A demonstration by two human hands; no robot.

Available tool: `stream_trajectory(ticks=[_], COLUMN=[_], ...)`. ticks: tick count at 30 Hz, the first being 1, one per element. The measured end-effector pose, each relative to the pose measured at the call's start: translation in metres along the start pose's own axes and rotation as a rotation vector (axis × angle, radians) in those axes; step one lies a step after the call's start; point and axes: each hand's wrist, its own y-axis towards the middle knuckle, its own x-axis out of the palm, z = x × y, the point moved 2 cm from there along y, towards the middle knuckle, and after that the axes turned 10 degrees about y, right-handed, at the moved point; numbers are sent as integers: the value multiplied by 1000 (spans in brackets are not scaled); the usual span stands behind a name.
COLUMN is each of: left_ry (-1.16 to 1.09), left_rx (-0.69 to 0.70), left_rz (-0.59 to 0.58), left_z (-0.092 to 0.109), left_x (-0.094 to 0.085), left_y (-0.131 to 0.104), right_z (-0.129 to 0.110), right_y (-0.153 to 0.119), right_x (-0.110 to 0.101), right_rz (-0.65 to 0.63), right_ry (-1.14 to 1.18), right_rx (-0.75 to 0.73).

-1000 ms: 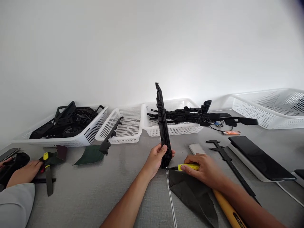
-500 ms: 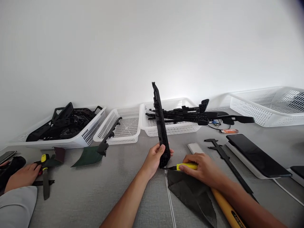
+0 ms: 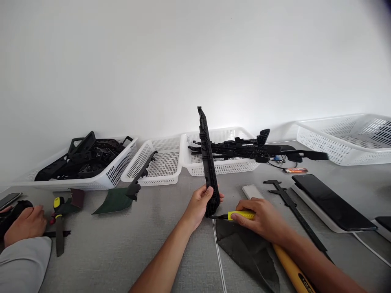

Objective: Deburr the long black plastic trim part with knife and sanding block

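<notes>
At near right, logged dark sheet [image 3: 244, 248] on grey table [image 3: 196, 266], then right hand [image 3: 262, 216] clamped on yellow-handled tool [image 3: 240, 215], tip at lower end of near-upright black strip [image 3: 209, 169] gripped low by left hand [image 3: 198, 204], and, farther off, white basket [image 3: 222, 168] holding black parts [image 3: 246, 149].

Matt black plastic strip [image 3: 207, 158]; glossy dark phone screen [image 3: 332, 202].

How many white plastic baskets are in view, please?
4: the left basket, heaped with black parts; the small basket beside it, a black piece across its rim; the middle basket, behind the handheld black strip; the right basket, partly out of frame.
</notes>
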Motion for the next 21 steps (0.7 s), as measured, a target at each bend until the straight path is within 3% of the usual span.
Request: stream_trajectory(ticks=[16, 21], left_ry=[-18, -18], left_rx=[-12, -5], left_rz=[10, 18], left_z=[-1, 1], left_x=[-1, 0], left_y=[0, -1], right_z=[2, 8], right_y=[-1, 1], right_x=[-2, -6], right_rz=[44, 83], right_ry=[-146, -163], right_rx=[-100, -68])
